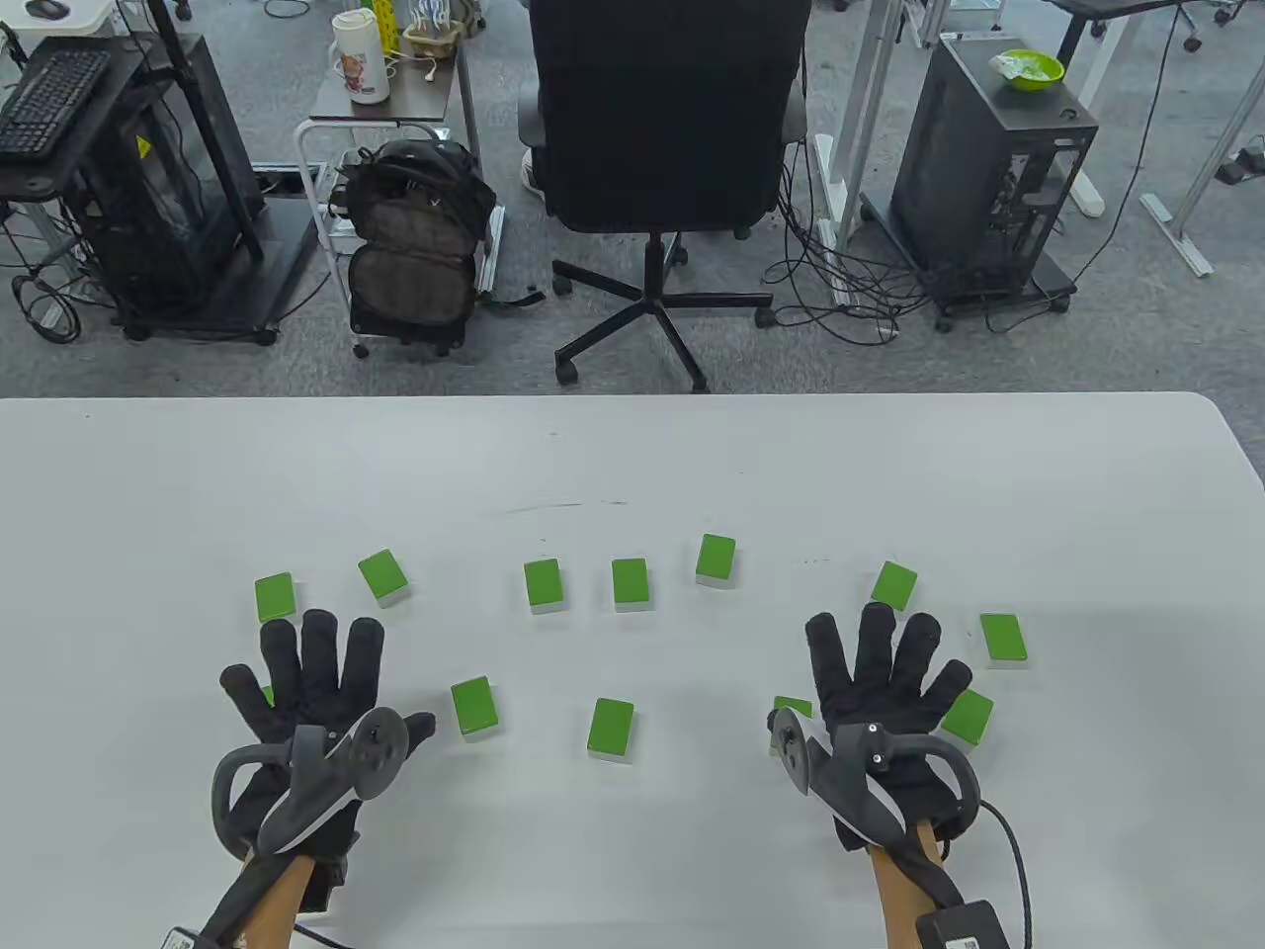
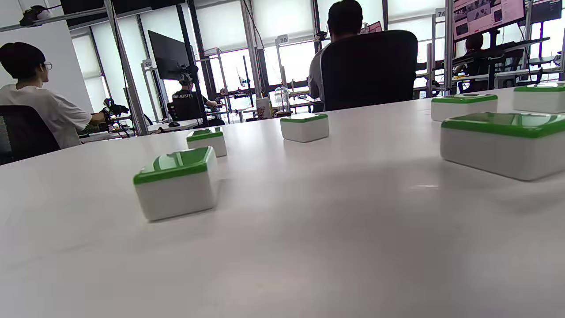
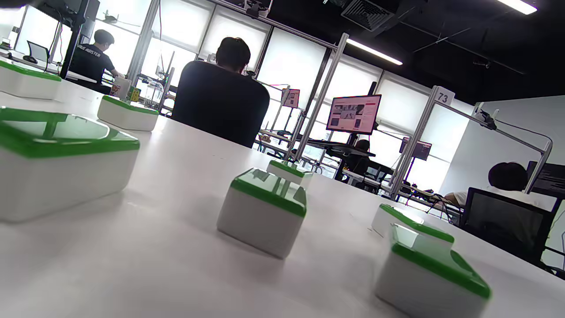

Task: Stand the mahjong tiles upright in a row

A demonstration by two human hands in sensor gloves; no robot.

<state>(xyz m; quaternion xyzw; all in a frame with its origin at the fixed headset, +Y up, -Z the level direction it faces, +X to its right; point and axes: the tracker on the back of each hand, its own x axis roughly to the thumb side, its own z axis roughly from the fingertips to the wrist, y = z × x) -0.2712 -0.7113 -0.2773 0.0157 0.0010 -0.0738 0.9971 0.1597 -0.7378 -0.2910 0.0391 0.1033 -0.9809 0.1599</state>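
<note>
Left hand (image 1: 306,692) and right hand (image 1: 880,682): gloved fingers spread flat, holding nothing, palms low over the white table (image 1: 632,455). Mahjong tiles (image 1: 611,730): all lying flat, green backs up, scattered around the hands, none upright; one nearly hidden under the left hand, another (image 1: 791,710) part-covered beside the right thumb. Risk, judged: a spread palm may knock covered tiles; faces unseen.

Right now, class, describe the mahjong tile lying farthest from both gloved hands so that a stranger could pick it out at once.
Start at the white table and find the loose arc of green-backed tiles beyond the left hand and right hand. The farthest tile tops that arc, right of centre, lying flat. Unlike the tile to its left, it sits nearer the black office chair.
</note>
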